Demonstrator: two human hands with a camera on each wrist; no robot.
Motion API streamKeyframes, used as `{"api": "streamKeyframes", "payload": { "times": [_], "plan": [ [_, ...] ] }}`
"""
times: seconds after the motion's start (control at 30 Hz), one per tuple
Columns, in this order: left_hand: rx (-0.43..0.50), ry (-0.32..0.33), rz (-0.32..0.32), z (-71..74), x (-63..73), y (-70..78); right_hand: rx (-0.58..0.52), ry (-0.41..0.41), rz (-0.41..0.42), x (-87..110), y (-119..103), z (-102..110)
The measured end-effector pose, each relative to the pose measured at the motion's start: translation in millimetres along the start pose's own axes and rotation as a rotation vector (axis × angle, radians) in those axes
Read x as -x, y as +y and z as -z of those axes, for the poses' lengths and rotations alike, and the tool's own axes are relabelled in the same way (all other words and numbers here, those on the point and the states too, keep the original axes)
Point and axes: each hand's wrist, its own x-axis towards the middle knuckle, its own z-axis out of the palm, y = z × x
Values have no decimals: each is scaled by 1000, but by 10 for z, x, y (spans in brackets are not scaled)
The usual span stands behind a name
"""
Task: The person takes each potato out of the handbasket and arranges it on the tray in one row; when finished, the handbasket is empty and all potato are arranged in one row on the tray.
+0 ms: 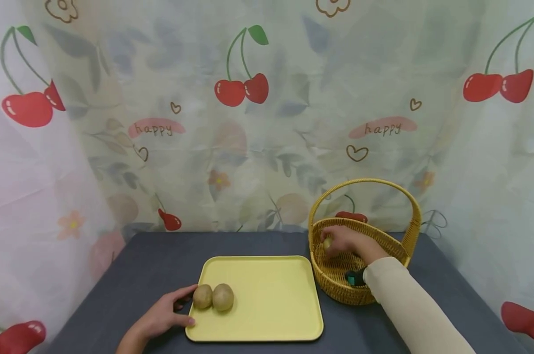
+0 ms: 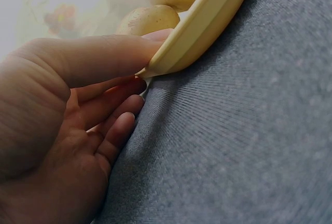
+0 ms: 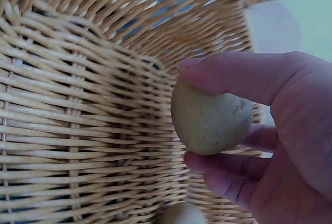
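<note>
Two brown potatoes, a smaller one (image 1: 202, 297) and a bigger one (image 1: 223, 297), lie side by side on the left part of a yellow tray (image 1: 276, 295). My left hand (image 1: 163, 312) holds the tray's left edge, its thumb on the rim and the other fingers beside and below it. Inside a wicker basket (image 1: 342, 294), my right hand (image 1: 344, 241) grips a potato (image 3: 210, 120) between thumb and fingers, over the woven bottom. Part of another potato (image 3: 182, 214) shows lower in the basket in the right wrist view; the head view hides it.
The basket's tall arched handle (image 1: 366, 181) rises above my right forearm. Tray and basket stand close together on a dark grey tablecloth (image 1: 169, 255). A cherry-printed curtain (image 1: 276, 162) hangs behind the table and along both sides.
</note>
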Motion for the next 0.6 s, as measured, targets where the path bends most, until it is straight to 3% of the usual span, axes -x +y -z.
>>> {"api": "streamKeyframes", "payload": {
  "times": [0.33,0.6],
  "plan": [
    [1,4,3,13,-1,3,6,88,105,268,-154,222],
    [5,-6,-12,-4,-4,-16,-59,147,192,614,-383,183]
  ]
}}
